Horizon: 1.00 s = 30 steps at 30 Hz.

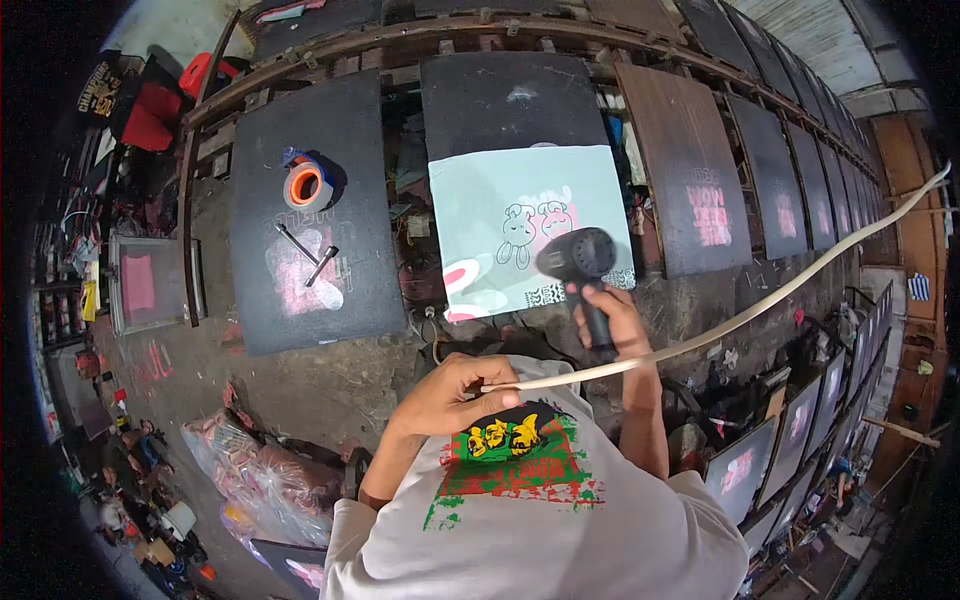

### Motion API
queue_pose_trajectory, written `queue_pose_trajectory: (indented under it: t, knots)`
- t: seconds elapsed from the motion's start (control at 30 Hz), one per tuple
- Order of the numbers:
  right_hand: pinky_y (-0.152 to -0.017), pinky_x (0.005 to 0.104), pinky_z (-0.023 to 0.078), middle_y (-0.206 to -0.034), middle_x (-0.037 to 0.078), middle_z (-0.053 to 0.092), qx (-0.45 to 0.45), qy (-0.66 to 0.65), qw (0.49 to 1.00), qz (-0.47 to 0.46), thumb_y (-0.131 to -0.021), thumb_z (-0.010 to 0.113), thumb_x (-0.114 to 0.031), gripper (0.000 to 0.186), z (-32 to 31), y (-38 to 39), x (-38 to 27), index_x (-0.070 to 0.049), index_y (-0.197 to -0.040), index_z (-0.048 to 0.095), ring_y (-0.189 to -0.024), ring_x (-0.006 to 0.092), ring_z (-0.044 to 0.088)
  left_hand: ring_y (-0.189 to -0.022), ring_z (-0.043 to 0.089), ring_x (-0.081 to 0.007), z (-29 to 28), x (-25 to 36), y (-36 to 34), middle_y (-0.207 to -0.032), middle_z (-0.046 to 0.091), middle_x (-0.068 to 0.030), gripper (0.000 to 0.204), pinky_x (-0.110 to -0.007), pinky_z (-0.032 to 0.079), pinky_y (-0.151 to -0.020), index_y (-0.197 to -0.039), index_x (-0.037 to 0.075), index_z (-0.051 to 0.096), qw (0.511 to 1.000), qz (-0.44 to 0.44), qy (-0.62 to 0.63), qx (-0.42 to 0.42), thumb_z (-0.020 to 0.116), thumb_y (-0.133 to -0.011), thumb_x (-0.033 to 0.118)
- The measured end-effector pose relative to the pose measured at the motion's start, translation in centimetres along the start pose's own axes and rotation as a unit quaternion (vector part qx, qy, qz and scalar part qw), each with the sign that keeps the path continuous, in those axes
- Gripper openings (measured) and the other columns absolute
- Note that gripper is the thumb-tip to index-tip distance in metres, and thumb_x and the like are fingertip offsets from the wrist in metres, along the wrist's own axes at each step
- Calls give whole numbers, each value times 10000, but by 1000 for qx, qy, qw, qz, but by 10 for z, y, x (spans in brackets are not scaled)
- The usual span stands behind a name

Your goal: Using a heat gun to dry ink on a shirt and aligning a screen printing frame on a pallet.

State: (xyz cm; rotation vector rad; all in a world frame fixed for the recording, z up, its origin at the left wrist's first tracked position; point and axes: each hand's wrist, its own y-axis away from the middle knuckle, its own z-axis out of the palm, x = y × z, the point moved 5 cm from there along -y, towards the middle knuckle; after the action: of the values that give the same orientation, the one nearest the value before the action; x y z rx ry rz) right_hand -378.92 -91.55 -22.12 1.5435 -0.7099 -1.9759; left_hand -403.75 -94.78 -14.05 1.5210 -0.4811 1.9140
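Note:
My right hand (622,322) is wrapped round the handle of a black hair dryer (588,252), held above a pale mint fabric piece (465,190). Black outlined rabbits, pink and white shapes and dark lettering mark the fabric, which lies flat on a black board (500,105). The dryer and its shadow cover part of the print. Near my chest, my left hand (455,393) pinches a cream cord (740,318) between thumb and fingers. That cord runs across my right wrist and off to the far right.
On the left board (270,150) sit a tape roll with an orange core (308,186) and a dark metal T-shaped tool (308,256). More printed boards (690,170) line the rack to the right. A framed screen (150,285) and plastic-wrapped bundles (265,470) stand at left.

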Motion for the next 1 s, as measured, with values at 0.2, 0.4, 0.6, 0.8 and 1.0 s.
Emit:
queue_pose_trajectory:
  t: [0.2,0.4,0.6,0.8,1.0]
  knots:
    - [-389,313,450,-660,75,590,84,-19,993,-81,-927,581,-296,326,-34,3,-20,-20,-1092,636,-428,167,550,-560,361,-73,2,4,-1,-587,418,11,224,-277,292,-504,-810,6,559,1000,-9,-13,-12,658,-918,175]
    - [-416,307,434,-639,54,594,37,-38,999,5,-905,625,-279,280,-13,19,-17,-47,-1059,662,-447,156,550,-559,364,-73,3,-2,-5,-595,424,11,233,-275,293,-500,-809,7,559,1000,-6,-14,-12,656,-922,186]
    - [-405,316,440,-651,48,603,57,-22,997,-47,-915,609,-304,313,-44,4,-26,-29,-1060,650,-448,159,558,-562,364,-75,1,0,-4,-597,422,10,243,-277,291,-498,-807,8,559,1000,1,-15,3,649,-928,198]
    - [-404,325,441,-658,54,591,65,-16,996,-54,-919,608,-300,338,-44,2,-26,-12,-1091,644,-439,170,548,-566,369,-74,2,-1,-5,-598,429,6,247,-281,288,-500,-804,6,557,1000,-21,-7,1,648,-929,199]
    - [-403,323,432,-652,61,593,-8,-26,1000,-13,-928,588,-287,314,-39,-2,-25,-23,-1083,656,-425,173,545,-566,374,-74,1,-3,-7,-599,449,4,245,-278,293,-505,-809,8,565,1000,-20,-10,6,649,-928,204]
